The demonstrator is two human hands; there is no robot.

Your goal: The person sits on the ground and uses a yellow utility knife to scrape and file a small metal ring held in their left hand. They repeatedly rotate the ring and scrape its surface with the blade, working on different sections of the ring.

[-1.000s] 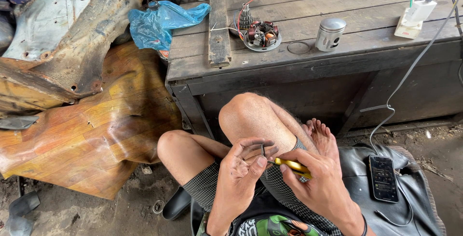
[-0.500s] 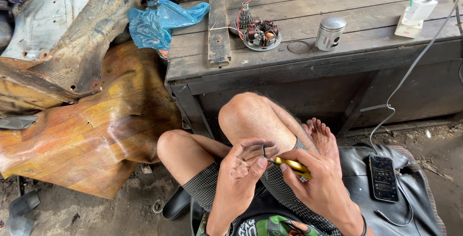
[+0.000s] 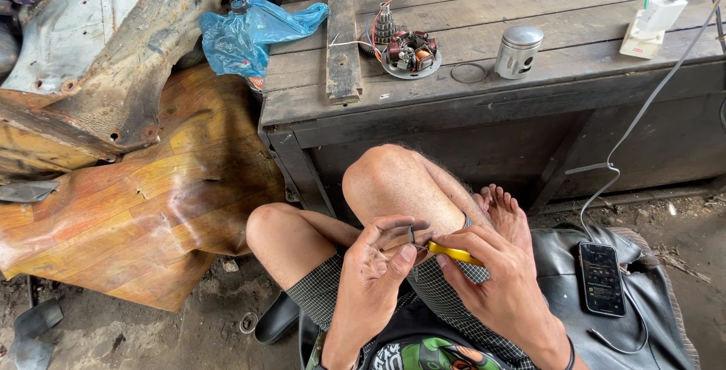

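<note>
The left hand (image 3: 374, 275) pinches a small dark part (image 3: 411, 235) over the raised knee, fingers closed on it to steady it. The right hand (image 3: 505, 288), its grip shut around a yellow-handled tool (image 3: 454, 253), brings the tip to that part, below the bench's (image 3: 484, 98) front edge.

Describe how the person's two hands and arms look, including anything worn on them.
Both arms are bare, with no sleeves or gloves. The left hand looks smudged with dark grime on its fingers. The right hand has a thin dark band at the wrist.
</note>
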